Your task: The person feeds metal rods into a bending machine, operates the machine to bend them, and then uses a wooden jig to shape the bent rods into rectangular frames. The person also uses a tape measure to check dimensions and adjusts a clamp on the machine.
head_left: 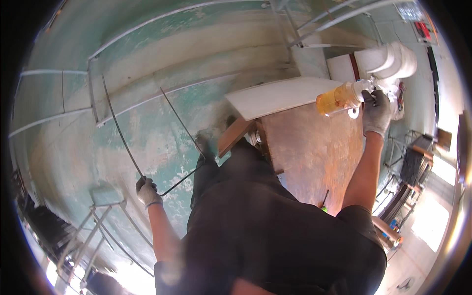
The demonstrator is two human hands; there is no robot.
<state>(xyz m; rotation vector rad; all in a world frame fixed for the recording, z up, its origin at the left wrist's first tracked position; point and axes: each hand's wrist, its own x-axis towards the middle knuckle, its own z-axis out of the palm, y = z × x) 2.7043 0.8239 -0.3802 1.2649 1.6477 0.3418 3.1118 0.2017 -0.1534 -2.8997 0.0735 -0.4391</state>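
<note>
My left hand (149,191), in a pale glove with dark fingertips, is closed around a thin dark metal rod (122,130) bent into a U. Both long legs of the rod point away from me over the floor. Out to the right, my gloved right hand (377,112) grips a clear plastic bottle (339,100) near its neck end. The bottle is tilted almost onto its side, and yellow-orange liquid shows in its lower part. It is above the far right part of a brown tabletop (314,152).
A white board (275,96) lies along the table's far left edge. White wrapped rolls (393,61) stand behind the bottle. Grey metal frames (91,93) rest on the worn green floor at left, with another frame (98,221) nearer. Dark bars (410,169) are stacked at right.
</note>
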